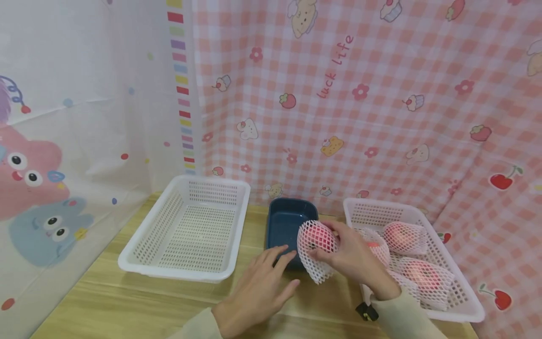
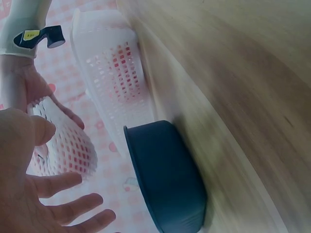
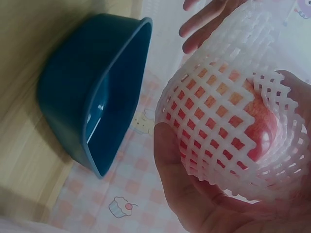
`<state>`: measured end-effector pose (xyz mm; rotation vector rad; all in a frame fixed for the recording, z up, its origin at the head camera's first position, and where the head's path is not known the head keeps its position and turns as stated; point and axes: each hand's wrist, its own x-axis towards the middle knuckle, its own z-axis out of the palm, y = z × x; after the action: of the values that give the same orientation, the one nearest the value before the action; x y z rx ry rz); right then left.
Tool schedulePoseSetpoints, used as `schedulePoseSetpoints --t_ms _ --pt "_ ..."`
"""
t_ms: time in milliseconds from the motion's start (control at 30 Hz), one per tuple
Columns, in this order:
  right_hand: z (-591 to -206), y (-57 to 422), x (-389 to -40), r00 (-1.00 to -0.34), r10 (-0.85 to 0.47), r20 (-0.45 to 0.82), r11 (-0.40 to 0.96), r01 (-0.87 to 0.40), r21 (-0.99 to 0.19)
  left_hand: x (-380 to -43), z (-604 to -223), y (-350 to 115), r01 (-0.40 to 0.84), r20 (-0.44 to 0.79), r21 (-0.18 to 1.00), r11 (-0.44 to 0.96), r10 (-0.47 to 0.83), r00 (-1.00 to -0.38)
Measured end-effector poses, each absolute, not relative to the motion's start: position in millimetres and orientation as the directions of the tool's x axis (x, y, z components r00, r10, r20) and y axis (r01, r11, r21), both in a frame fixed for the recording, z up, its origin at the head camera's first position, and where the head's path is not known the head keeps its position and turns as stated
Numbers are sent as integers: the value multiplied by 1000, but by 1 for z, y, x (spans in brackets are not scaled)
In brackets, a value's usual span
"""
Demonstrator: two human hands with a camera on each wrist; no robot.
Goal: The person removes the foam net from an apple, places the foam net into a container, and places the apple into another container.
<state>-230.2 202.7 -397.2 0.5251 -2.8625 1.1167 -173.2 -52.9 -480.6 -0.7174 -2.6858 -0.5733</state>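
My right hand [image 1: 353, 256] grips a red apple [image 1: 319, 238] wrapped in a white foam net [image 3: 204, 102], its thumb and fingers around the sides. The wrapped apple is raised over the right front part of a dark blue plastic box [image 1: 284, 228]. In the right wrist view, red and yellowish skin shows through the mesh and at the net's opening. My left hand [image 1: 260, 287] holds nothing; its fingers are spread and loosely bent at the box's front left edge. The left wrist view has those fingers [image 2: 73, 211] apart from the net, palm facing the apple.
On the right stands a white perforated basket [image 1: 461, 287] with several net-wrapped apples [image 1: 404, 235]. Another white basket [image 1: 182, 273], with nothing in it, stands left of the box. All rest on a wooden table [image 1: 139, 301] backed by a pink checked curtain [image 1: 271, 146].
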Motion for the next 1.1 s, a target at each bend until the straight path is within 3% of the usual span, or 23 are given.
schedulePoseSetpoints --t_ms 567,767,1100 --pt "-410 198 -217 -957 -280 80 695 -259 -670 -168 -485 -67 543 433 294 787 397 -809" --pt "-420 195 -214 -950 -309 41 644 -241 -726 -167 -489 -73 575 472 272 771 414 -779" --pt "-432 192 -208 -936 -351 20 654 -260 -710 -163 -494 -84 598 495 267 756 425 -758"
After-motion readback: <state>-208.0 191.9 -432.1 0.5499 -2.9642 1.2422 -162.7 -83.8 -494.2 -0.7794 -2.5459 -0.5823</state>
